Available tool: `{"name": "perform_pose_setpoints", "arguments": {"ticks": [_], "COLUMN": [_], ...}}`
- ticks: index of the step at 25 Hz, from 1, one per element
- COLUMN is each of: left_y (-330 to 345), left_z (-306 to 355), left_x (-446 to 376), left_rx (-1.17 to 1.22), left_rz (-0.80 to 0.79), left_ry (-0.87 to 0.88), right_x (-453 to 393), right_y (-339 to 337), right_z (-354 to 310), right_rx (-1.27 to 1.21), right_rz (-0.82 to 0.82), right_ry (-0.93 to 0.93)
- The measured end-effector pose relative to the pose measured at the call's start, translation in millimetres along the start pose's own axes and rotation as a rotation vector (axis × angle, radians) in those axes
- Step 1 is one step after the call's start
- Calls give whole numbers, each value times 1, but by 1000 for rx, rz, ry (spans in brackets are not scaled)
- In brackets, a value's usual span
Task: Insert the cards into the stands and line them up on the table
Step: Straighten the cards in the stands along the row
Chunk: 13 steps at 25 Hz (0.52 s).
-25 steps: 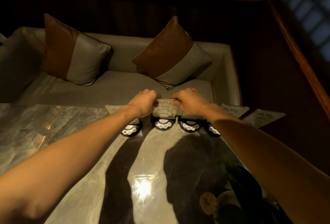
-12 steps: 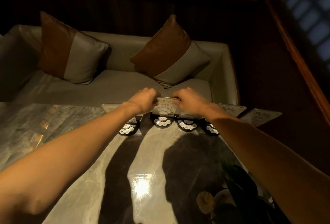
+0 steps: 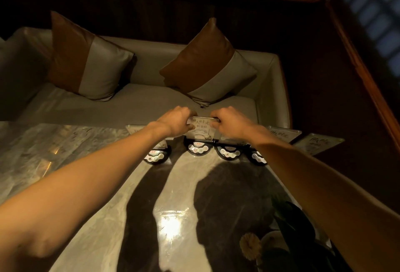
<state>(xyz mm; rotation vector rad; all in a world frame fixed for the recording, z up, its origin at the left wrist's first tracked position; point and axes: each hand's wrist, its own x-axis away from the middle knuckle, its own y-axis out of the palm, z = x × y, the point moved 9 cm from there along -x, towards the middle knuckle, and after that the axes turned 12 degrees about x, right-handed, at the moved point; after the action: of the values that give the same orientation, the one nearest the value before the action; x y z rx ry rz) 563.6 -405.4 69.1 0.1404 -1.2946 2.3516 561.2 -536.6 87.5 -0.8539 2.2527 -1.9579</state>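
A row of black round stands runs along the far edge of the marble table. My left hand and my right hand pinch the two upper corners of a white card that stands upright in the second stand. The left stand holds a card mostly hidden behind my left wrist. Two more stands sit to the right, partly behind my right forearm. Two further cards show at the far right end.
A grey sofa with two brown-and-grey cushions lies just beyond the table's far edge. A potted plant with a pale flower stands at the near right. Dark wood panelling surrounds the booth.
Both hands stay on the same card's top corners; the hands and card barely shift. The view has tilted slightly.
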Motion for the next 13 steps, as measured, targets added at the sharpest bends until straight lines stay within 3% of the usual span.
{"name": "perform_pose_setpoints", "arguments": {"ticks": [5, 7, 10, 13], "left_y": [-24, -43, -47, -47], "left_z": [-28, -47, -78, -106], "left_x": [21, 35, 62, 78], "left_rx": [69, 56, -21, -138], "left_rz": [-27, -21, -208, -200], "left_ry": [-67, -96, -174, -212], "right_x": [-6, -10, -18, -31], "right_y": [2, -9, -27, 3], "right_z": [-5, -19, -73, -135], "right_rx": [89, 144, 184, 216], "right_rz": [-123, -26, 168, -10], "right_ry": [-2, -22, -165, -283]}}
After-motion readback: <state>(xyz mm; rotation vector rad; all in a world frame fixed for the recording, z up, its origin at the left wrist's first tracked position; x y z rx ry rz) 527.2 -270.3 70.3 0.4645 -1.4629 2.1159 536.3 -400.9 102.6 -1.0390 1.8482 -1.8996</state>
